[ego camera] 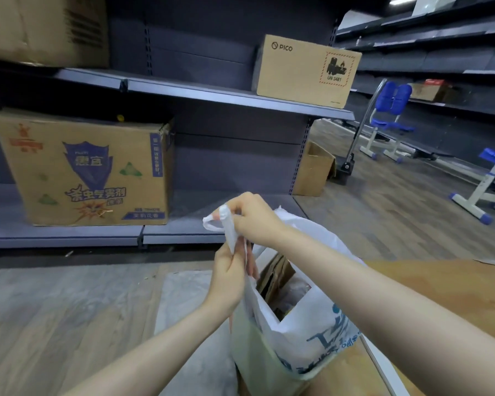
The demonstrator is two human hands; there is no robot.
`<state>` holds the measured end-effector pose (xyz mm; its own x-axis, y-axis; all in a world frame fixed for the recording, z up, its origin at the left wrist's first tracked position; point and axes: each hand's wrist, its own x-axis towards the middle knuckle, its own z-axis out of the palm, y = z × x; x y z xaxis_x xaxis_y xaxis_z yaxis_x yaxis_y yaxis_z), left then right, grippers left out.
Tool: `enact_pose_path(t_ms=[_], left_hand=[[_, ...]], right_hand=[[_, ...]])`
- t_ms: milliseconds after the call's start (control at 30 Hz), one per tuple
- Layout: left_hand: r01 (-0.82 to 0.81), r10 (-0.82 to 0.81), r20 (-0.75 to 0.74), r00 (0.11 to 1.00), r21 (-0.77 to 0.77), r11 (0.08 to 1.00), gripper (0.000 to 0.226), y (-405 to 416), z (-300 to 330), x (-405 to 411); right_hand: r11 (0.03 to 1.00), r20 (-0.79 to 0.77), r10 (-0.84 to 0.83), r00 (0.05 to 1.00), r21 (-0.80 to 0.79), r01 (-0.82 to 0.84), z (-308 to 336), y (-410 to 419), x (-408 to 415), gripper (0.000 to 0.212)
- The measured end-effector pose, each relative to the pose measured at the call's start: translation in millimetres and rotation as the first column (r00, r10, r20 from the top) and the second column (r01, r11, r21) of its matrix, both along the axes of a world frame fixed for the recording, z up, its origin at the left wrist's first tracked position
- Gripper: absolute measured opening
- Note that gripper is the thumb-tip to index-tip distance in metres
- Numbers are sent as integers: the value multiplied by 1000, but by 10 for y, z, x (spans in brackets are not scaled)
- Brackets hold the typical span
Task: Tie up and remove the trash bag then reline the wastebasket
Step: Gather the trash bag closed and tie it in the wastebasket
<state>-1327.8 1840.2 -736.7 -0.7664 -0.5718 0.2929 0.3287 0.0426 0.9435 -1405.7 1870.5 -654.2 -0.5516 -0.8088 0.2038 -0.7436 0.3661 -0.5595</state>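
Both forearms reach in from the bottom edge toward the bag [303,318], a white plastic carrier with blue print that sits in the pale green bin [255,352]. That bin is the landmark; it stands low in the middle of the view, on the wooden floor in front of the shelf [212,95].

Above the bin, the left hand [229,277] is curled round a bunched strip of the bag's handle and pulls it down. Higher up, the right hand [253,217] pinches the twisted top of the same handle, with a small loop [212,222] of plastic standing out on its left. Neither hand is open. I judge the knot is being formed, not yet pulled tight.

The bag's mouth gapes beside the left hand, and brown cardboard [275,274] with other rubbish shows inside.

Risks from here:
- Only one handle seems gathered; if the far side is left loose, the mouth will stay open and rubbish may spill on lifting.
- A hard pull on thin, twisted plastic could tear the handle.
- The cardboard's edges could pierce the bag wall as it is drawn up.
- Pulling upward may tip the light bin.

Beyond the bin a printed box [83,167] sits on the lowest shelf.
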Motion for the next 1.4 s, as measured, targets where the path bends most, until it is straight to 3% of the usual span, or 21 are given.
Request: enact_pose_path(t_ms=[167, 300, 333, 400, 467, 533, 667, 767, 833, 900, 967, 1033, 1200, 1300, 1400], left_hand=[[4, -4, 3, 1000, 66, 998, 47, -76, -13, 56], [13, -16, 63, 998, 46, 999, 30, -87, 24, -20], [73, -75, 68, 995, 30, 997, 32, -104, 10, -42], [288, -300, 84, 950, 130, 949, 37, -192, 14, -39], [519, -541, 9, 841, 265, 812, 27, -343, 24, -52], [655, -686, 23, 727, 277, 703, 13, -515, 26, -88], [774, -812, 225, 539, 247, 582, 14, -742, 125, -213], [789, -856, 324, 402, 352, 504, 27, -839, 212, -396], [757, -830, 426, 361, 386, 527, 31, -839, 229, -514], [771, -777, 524, 350, 310, 557, 25, -777, 246, -593], [822, -762, 555, 333, 224, 523, 29, -701, 263, -632], [865, -784, 542, 303, 189, 465, 32, -592, 276, -641], [877, -863, 380, 333, 213, 432, 51, -489, 233, -555], [844, -817, 357, 453, 123, 522, 51, -593, 224, -534], [758, -658, 422, 624, -121, 641, 43, -594, 329, -418]], right_hand=[[999, 313, 35, 949, -9, -34, -22, 24, 121, 55], [984, 60, 157, 986, 73, -161, -101, 106, 122, 39], [986, 41, 154, 987, 53, -156, -97, 127, 98, 38], [993, 158, 115, 981, -40, -111, -18, 198, 37, 43], [993, 291, 115, 950, -56, -103, 97, 292, -7, 40], [990, 305, 122, 945, 35, -139, 189, 371, -19, 36], [940, 146, 121, 982, 300, -161, 324, 464, 38, 18], [868, -199, 181, 963, 492, -62, 328, 534, 54, 12], [818, -403, 231, 886, 573, 47, 279, 598, 74, 13], [812, -521, 259, 813, 573, 108, 204, 666, 96, 15], [877, -679, 290, 675, 471, 97, 113, 729, 101, 14], [908, -739, 289, 609, 412, 70, 67, 806, 106, 39], [980, -870, 183, 458, 198, -14, -111, 925, 86, 27], [992, -909, 112, 401, 76, -105, -167, 939, 77, 12], [991, -905, 90, 417, 40, -127, -250, 969, 10, 14]])
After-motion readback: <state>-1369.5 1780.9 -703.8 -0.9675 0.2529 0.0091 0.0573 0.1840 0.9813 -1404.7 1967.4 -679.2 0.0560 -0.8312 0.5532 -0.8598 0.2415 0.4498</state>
